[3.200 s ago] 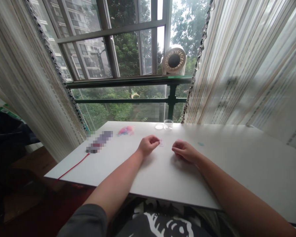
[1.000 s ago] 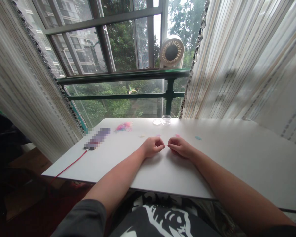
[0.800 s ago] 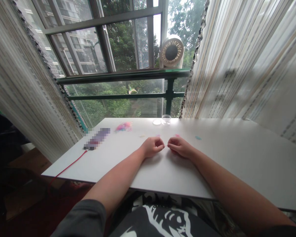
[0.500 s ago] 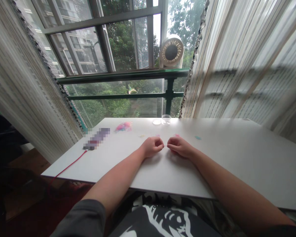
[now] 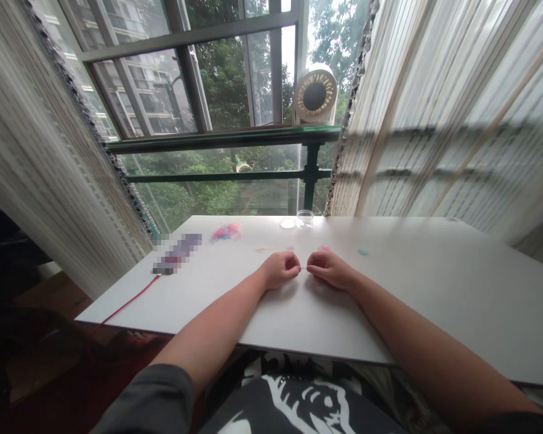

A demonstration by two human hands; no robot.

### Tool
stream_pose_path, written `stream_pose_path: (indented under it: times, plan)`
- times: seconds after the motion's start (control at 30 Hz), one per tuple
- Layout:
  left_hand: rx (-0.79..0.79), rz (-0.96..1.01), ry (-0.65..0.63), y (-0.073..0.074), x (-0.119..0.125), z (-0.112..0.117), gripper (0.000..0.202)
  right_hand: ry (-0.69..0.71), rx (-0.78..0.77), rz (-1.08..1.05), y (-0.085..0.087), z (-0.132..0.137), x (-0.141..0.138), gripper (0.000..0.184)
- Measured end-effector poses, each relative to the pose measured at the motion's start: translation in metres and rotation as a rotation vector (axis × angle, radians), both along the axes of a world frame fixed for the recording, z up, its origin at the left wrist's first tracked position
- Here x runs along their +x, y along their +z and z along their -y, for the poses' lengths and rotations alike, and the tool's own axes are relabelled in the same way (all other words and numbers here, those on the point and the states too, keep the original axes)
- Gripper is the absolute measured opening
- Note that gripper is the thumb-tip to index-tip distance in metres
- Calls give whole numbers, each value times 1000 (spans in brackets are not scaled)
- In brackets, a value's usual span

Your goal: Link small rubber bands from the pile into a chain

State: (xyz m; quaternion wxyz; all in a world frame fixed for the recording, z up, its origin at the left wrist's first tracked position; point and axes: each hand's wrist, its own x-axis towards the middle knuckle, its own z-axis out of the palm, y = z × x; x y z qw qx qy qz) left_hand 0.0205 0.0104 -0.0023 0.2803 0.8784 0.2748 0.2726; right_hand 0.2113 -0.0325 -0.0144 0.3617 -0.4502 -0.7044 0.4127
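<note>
Stretched across the small gap between my hands is a thin pink rubber band (image 5: 303,268), too fine to show its details. My left hand (image 5: 280,269) is closed, thumb and forefinger pinching one end. The other end sits in the pinch of my right hand (image 5: 329,269), held just above the white table. Right behind my fingers lie a small pink cluster (image 5: 290,248) and a brighter pink cluster (image 5: 324,248). Farther right is a small teal cluster (image 5: 362,252), and a pale yellow one (image 5: 261,249) rests to the left.
A loose multicoloured pile (image 5: 227,232) lies at the back left of the table (image 5: 434,301). Beside it is a blurred-out phone-like item (image 5: 178,254) with a red cable (image 5: 127,303). A clear round container (image 5: 304,219) and its lid (image 5: 288,223) stand at the back edge. A white fan (image 5: 315,93) is by the window.
Both hands keep almost the same position, with the band still between them. The curtain at the right has shifted slightly to the left.
</note>
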Motion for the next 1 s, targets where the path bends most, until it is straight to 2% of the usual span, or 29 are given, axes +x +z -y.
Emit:
stream_pose_path:
  times: [0.27,0.43,0.67,1.0]
  plan:
    - [-33,-23,-25,2,0,2,22,-12,8,12,1,1,0,22]
    - [6,1,36,-2,2,2,21,-9,15,20,1,1,0,20]
    - [5,18,54,-6,3,1,20,-31,26,36,2,2,-1,20]
    - [-21,11,10,-1,0,0,21,-19,19,31,0,1,-1,22]
